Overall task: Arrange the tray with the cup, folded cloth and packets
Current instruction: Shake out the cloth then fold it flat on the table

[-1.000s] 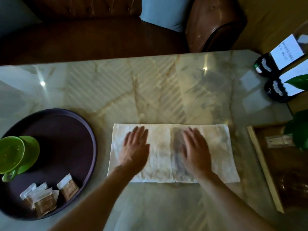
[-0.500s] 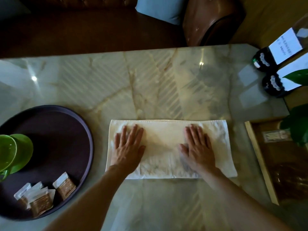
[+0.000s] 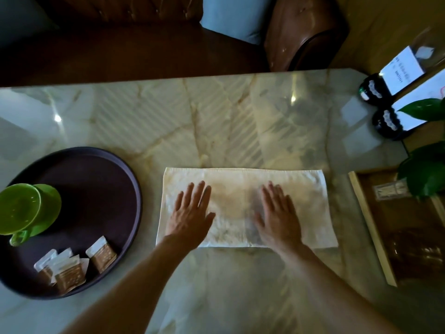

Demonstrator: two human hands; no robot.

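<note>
cloth (image 3: 243, 189) lies partly hidden under left hand (image 3: 190, 216) and right hand (image 3: 279, 216), both flat, fingers spread, gripping nothing.

Tray (image 3: 115, 165) centre bare (cup (image 3: 26, 210) left, packets (image 3: 72, 268) front).

cloth (image 3: 245, 203) at table (image 3: 216, 121) centre, lying flat; left hand (image 3: 190, 216) and right hand (image 3: 278, 215) palms down on it, side by side. tray (image 3: 101, 179) at 9 o'clock of cloth, apart from it. In tray: cup (image 3: 26, 209) at its 9 o'clock, packets (image 3: 72, 263) at 6 o'clock. Wooden box (image 3: 397, 227) at 3 o'clock of cloth, two bottles (image 3: 378, 102) at 1 o'clock, sofa (image 3: 144, 44) at 12 behind table
</note>
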